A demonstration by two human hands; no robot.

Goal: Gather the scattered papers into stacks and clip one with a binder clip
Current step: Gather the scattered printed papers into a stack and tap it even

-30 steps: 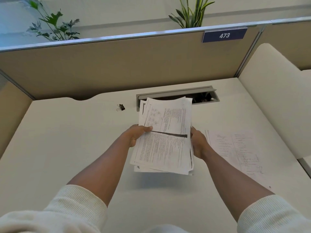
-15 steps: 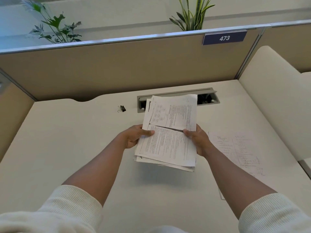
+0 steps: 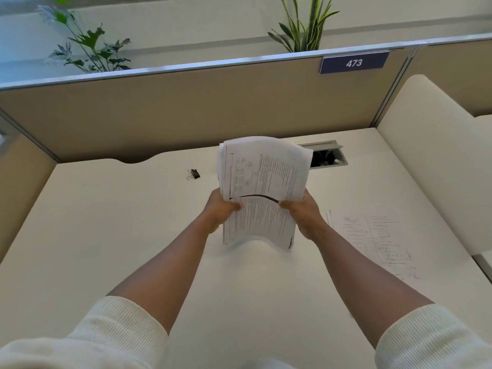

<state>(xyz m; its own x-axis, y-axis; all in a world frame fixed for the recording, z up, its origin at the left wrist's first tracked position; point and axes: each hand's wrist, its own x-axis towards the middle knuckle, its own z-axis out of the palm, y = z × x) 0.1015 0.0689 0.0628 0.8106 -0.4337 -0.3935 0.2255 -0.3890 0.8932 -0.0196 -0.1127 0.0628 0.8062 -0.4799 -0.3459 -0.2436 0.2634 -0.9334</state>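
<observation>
Two bare hands hold one sheaf of printed papers (image 3: 262,190) upright over a pale worktop (image 3: 106,222), its lower edge at or just above the surface. Farthest left of the task's things, a small black binder clip (image 3: 193,174) lies alone on the worktop, apart from the sheaf. Next comes the left hand (image 3: 218,212), its thumb curled over the front of the sheaf's left edge, the other fingers hidden behind the pages. The sheaf bows forward between the hands, and its top edges sit unevenly, so the pages are not yet squared. The right hand (image 3: 302,213) grips the right edge the same way, thumb in front. Right of that hand, loose sheets (image 3: 372,243) with handwriting lie flat on the worktop, ungathered. Beyond the sheaf, a cable hatch (image 3: 326,155) is set into the worktop. To square the pages well, the grip would likely need to loosen so the sheets can drop level when tapped on the surface, with less bowing; a tight pinch would lock the crooked edges in place.
</observation>
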